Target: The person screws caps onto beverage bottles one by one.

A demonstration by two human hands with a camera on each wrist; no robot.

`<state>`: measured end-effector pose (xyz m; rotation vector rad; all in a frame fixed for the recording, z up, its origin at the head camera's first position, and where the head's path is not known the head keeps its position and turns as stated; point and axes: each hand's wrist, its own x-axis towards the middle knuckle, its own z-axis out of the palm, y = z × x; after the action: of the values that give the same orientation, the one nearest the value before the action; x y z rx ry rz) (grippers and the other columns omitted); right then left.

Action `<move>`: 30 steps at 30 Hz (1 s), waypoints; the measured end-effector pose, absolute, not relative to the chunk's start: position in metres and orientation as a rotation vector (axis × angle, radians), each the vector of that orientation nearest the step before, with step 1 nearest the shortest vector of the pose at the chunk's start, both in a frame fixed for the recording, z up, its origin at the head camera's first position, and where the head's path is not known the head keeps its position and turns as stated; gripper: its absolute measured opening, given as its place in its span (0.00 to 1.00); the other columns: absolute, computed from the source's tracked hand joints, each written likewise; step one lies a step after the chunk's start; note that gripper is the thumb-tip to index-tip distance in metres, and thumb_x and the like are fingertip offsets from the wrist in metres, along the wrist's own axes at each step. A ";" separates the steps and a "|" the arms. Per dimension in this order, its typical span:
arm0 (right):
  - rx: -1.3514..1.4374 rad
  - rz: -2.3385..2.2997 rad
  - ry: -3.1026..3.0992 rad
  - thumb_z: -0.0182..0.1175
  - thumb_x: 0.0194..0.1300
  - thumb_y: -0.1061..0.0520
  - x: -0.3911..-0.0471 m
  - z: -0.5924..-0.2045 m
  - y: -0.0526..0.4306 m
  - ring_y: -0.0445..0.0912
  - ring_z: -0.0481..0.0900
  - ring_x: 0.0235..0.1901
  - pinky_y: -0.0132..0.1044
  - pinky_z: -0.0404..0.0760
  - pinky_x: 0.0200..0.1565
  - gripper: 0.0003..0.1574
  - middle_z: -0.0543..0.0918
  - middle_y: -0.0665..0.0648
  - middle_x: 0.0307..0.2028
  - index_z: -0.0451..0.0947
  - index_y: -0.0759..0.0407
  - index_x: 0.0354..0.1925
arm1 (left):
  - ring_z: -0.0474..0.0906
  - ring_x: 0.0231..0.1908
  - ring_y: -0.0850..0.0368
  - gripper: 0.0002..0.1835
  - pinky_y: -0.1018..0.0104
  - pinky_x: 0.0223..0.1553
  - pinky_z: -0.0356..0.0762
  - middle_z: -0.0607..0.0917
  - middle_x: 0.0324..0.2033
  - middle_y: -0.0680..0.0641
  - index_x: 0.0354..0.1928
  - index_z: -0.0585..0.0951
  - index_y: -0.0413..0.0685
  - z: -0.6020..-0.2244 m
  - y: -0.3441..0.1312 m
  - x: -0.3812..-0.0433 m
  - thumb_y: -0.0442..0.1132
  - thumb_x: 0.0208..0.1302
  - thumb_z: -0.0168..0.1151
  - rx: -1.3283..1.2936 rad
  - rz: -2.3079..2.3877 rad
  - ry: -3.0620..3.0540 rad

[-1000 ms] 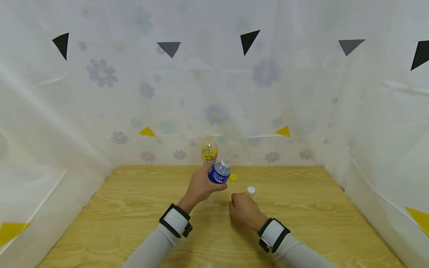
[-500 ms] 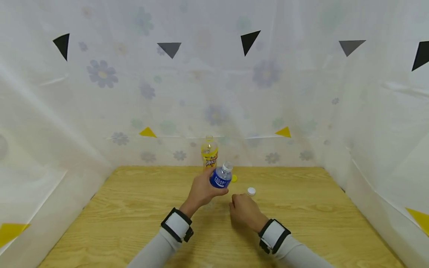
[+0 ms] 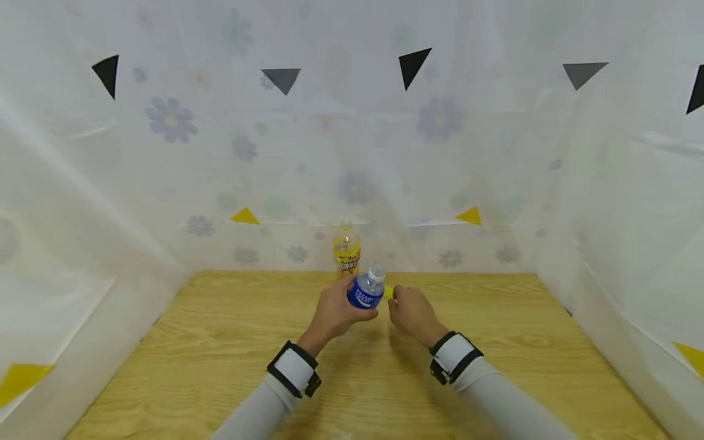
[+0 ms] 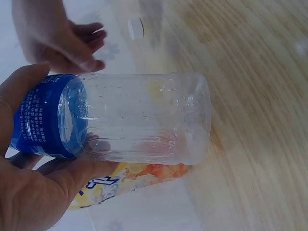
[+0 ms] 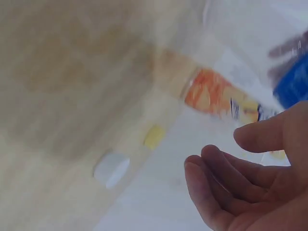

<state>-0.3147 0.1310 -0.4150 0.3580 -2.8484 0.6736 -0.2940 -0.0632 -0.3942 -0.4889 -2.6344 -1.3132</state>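
My left hand (image 3: 335,308) grips a clear plastic drink bottle (image 4: 139,120) round its blue label, which reads Pocari Sweat in the head view. The bottle leans to the right, clear of the table, and looks empty. Close to its right side is my right hand (image 5: 250,178), fingers loosely bent and nothing between them. A yellow bottle cap (image 5: 154,137) and a white bottle cap (image 5: 111,168) lie on the table near that hand. In the head view the hand hides the white one and partly covers the yellow one.
Behind the held bottle stands a second bottle (image 3: 346,250) with a yellow and orange label and no cap on its neck. The wooden table (image 3: 231,342) ends at a pale flowered sheet (image 3: 352,153), and similar sheets hang at both sides.
My right hand has moved forward over the table, up to the caps, and now covers the white one in the head view. My left hand and the bottle have shifted slightly.
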 end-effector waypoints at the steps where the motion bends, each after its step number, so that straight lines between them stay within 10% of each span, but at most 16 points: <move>1: 0.347 0.658 -2.842 0.56 0.73 0.59 -0.320 -0.411 0.135 0.49 0.82 0.29 0.44 0.82 0.32 0.14 0.85 0.66 0.36 0.79 0.71 0.45 | 0.82 0.54 0.45 0.44 0.48 0.53 0.80 0.83 0.57 0.42 0.70 0.72 0.48 -0.394 -0.063 -0.294 0.49 0.50 0.81 -0.488 -1.314 -2.639; 16: 0.213 0.606 -3.011 0.58 0.74 0.41 -0.351 -0.426 0.177 0.41 0.55 0.11 0.33 0.57 0.19 0.38 0.56 0.47 0.09 0.62 0.54 0.11 | 0.82 0.55 0.43 0.45 0.46 0.54 0.80 0.83 0.58 0.41 0.70 0.71 0.47 -0.393 -0.063 -0.291 0.48 0.50 0.80 -0.485 -1.308 -2.647; 30: 0.238 0.603 -3.047 0.68 0.59 0.61 -0.341 -0.442 0.175 0.47 0.73 0.22 0.40 0.71 0.27 0.12 0.77 0.57 0.22 0.76 0.68 0.31 | 0.82 0.56 0.44 0.45 0.47 0.54 0.80 0.83 0.59 0.41 0.70 0.71 0.47 -0.392 -0.060 -0.289 0.48 0.51 0.80 -0.485 -1.324 -2.658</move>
<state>-0.3414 0.1754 -0.4419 0.2376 -3.0468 0.6028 -0.2895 -0.0601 -0.3921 -0.4848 -2.6579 -1.3237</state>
